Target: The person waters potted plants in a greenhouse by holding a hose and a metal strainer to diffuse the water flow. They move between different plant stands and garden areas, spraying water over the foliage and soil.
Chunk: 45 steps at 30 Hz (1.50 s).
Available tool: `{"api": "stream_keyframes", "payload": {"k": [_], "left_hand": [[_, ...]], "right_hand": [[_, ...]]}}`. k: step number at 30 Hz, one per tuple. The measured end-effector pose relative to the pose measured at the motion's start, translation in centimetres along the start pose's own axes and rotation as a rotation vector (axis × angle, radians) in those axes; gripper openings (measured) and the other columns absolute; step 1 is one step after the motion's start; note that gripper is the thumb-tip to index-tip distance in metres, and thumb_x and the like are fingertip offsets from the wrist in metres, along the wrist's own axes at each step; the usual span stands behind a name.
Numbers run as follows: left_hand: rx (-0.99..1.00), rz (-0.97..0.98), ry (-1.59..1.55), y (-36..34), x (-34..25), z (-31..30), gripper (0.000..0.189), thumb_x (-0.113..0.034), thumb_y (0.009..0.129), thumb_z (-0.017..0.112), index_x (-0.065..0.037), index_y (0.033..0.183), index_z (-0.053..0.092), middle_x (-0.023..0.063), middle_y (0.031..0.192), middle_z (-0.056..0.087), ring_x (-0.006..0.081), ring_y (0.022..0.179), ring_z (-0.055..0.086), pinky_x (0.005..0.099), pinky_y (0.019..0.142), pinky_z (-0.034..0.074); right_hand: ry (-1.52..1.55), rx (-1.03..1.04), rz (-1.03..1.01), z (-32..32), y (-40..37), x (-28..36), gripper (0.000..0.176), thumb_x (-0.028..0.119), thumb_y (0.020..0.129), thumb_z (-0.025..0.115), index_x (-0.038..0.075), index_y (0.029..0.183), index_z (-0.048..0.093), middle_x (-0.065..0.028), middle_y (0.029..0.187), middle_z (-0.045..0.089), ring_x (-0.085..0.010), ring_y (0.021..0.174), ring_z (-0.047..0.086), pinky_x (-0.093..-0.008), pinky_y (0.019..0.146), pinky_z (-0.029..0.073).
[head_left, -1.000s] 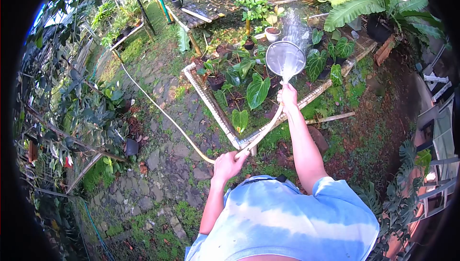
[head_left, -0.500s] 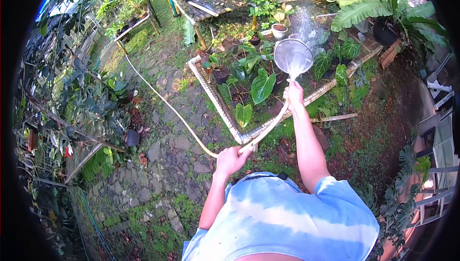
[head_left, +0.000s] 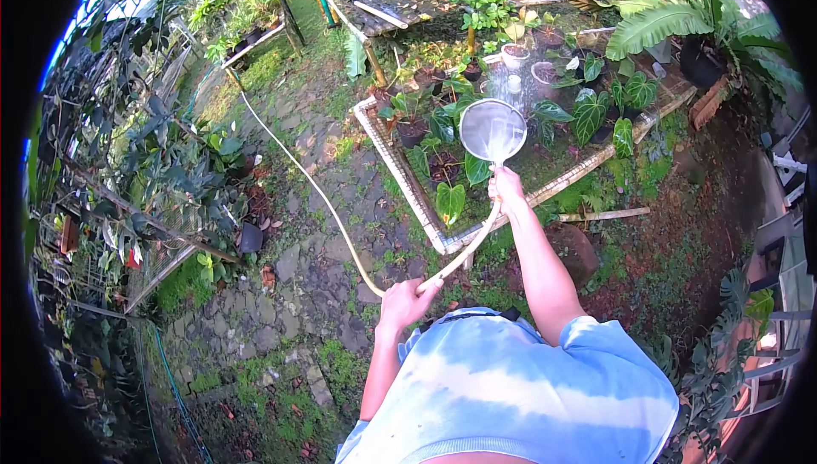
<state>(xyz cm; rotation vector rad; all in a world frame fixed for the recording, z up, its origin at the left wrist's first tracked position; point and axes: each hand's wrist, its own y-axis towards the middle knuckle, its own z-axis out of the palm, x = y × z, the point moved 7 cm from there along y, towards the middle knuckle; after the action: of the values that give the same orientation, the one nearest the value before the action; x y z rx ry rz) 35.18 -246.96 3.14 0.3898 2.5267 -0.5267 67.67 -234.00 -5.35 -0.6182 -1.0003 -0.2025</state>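
Note:
My right hand point(head_left: 508, 191) is closed around the hose end, just below a round watering head point(head_left: 494, 130) with a pale mesh face. Water fans out of this head over potted plants beyond it. Lower and to the left, my left hand point(head_left: 403, 304) grips the cream-coloured hose point(head_left: 472, 246), which bends up between both hands. From my left hand the hose also trails away across the ground to the upper left. Heart-shaped leaves point(head_left: 450, 203) of a potted plant lie just left of my right hand, inside a low tiled border point(head_left: 400, 179).
A big fern point(head_left: 659, 31) in a dark pot stands at the upper right. A wooden table point(head_left: 400, 4) with green and dark posts is at the back. Dense foliage and netting line the left. Mossy stone paving point(head_left: 281, 285) spreads to my left, with a rounded brown stone point(head_left: 572, 251) right of the border.
My right hand and the watering head have swung left and closer to me, and the spray has shifted left with them. My left hand still grips the hose. The view has turned slightly left.

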Motion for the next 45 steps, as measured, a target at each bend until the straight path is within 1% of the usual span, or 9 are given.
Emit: {"api": "stream_keyframes", "payload": {"k": [7, 15, 18, 22, 24, 28, 31, 37, 45], "left_hand": [[-0.026, -0.058, -0.027, -1.3, 2.0, -0.7, 0.059, -0.06, 0.087, 0.056, -0.003, 0.078, 0.069, 0.0191, 0.066, 0.065, 0.0369, 0.07, 0.067, 0.0458, 0.068, 0.051], [-0.03, -0.063, -0.041, -1.9, 2.7, -1.0, 0.058, -0.059, 0.087, 0.057, -0.003, 0.078, 0.069, 0.0187, 0.067, 0.065, 0.0361, 0.071, 0.067, 0.045, 0.068, 0.051], [0.009, -0.064, -0.061, -2.2, 3.9, -1.0, 0.058, -0.058, 0.087, 0.057, -0.002, 0.082, 0.07, 0.0206, 0.066, 0.065, 0.0374, 0.071, 0.067, 0.0468, 0.07, 0.051], [0.009, -0.092, -0.068, -3.3, 6.1, -1.1, 0.055, -0.058, 0.087, 0.057, -0.005, 0.086, 0.071, 0.0169, 0.067, 0.066, 0.0346, 0.071, 0.068, 0.0442, 0.068, 0.051], [-0.006, -0.12, -0.076, -4.0, 7.1, -1.3, 0.054, -0.058, 0.086, 0.058, -0.007, 0.09, 0.072, 0.0167, 0.068, 0.066, 0.0338, 0.071, 0.068, 0.0439, 0.068, 0.051], [-0.061, -0.121, -0.118, -5.1, 8.3, -2.4, 0.058, -0.057, 0.088, 0.057, 0.0, 0.08, 0.068, 0.0207, 0.064, 0.063, 0.0375, 0.068, 0.066, 0.0461, 0.067, 0.05], [-0.083, -0.122, -0.132, -5.6, 9.7, -2.4, 0.057, -0.056, 0.089, 0.058, -0.001, 0.08, 0.068, 0.0205, 0.064, 0.063, 0.0373, 0.068, 0.066, 0.0463, 0.067, 0.05], [-0.056, -0.135, -0.147, -6.6, 11.2, -3.3, 0.056, -0.056, 0.089, 0.058, -0.001, 0.081, 0.069, 0.0203, 0.065, 0.064, 0.0373, 0.069, 0.066, 0.0462, 0.067, 0.05], [0.039, -0.133, -0.127, -8.0, 14.5, -4.1, 0.056, -0.057, 0.087, 0.058, -0.003, 0.083, 0.07, 0.0197, 0.066, 0.065, 0.0374, 0.071, 0.067, 0.0461, 0.068, 0.051]], "right_hand": [[0.015, 0.072, 0.005, 3.1, -0.4, -1.3, 0.014, 0.014, 0.1, 0.042, 0.005, 0.105, 0.052, 0.0003, 0.065, 0.044, -0.0074, 0.043, 0.037, -0.022, 0.035, 0.031], [-0.002, 0.003, 0.031, 2.7, -0.7, -2.1, 0.021, 0.018, 0.102, 0.043, 0.004, 0.113, 0.053, 0.0003, 0.065, 0.042, -0.0066, 0.044, 0.037, -0.0214, 0.037, 0.031], [-0.062, 0.072, 0.093, 3.4, -1.2, -3.3, 0.021, 0.018, 0.102, 0.042, 0.004, 0.113, 0.054, 0.0005, 0.065, 0.042, -0.0064, 0.044, 0.036, -0.0214, 0.037, 0.031], [-0.092, 0.164, 0.128, 6.2, -1.8, -5.5, 0.018, 0.016, 0.101, 0.042, 0.005, 0.108, 0.054, 0.0006, 0.064, 0.043, -0.0066, 0.044, 0.036, -0.0218, 0.038, 0.03], [-0.076, 0.145, 0.099, 7.4, -1.8, -6.3, 0.017, 0.015, 0.1, 0.043, 0.005, 0.107, 0.054, -0.0004, 0.064, 0.044, -0.0079, 0.044, 0.038, -0.0229, 0.038, 0.032], [-0.064, 0.175, 0.113, 9.2, -1.6, -8.1, 0.018, 0.017, 0.101, 0.046, 0.004, 0.111, 0.053, -0.0019, 0.065, 0.045, -0.0091, 0.045, 0.041, -0.0248, 0.039, 0.035], [-0.064, 0.175, 0.105, 10.7, -2.4, -8.5, 0.018, 0.017, 0.101, 0.045, 0.004, 0.11, 0.052, -0.0014, 0.065, 0.045, -0.0083, 0.045, 0.039, -0.0236, 0.038, 0.034], [-0.061, 0.143, 0.066, 12.7, -4.2, -9.1, 0.016, 0.015, 0.101, 0.042, 0.004, 0.109, 0.052, 0.0, 0.066, 0.043, -0.0064, 0.045, 0.035, -0.0212, 0.038, 0.03], [-0.198, 0.189, 0.176, 13.6, -5.7, -13.5, 0.016, 0.016, 0.101, 0.043, 0.005, 0.107, 0.053, 0.0008, 0.065, 0.043, -0.0061, 0.044, 0.036, -0.0217, 0.037, 0.03]]}}
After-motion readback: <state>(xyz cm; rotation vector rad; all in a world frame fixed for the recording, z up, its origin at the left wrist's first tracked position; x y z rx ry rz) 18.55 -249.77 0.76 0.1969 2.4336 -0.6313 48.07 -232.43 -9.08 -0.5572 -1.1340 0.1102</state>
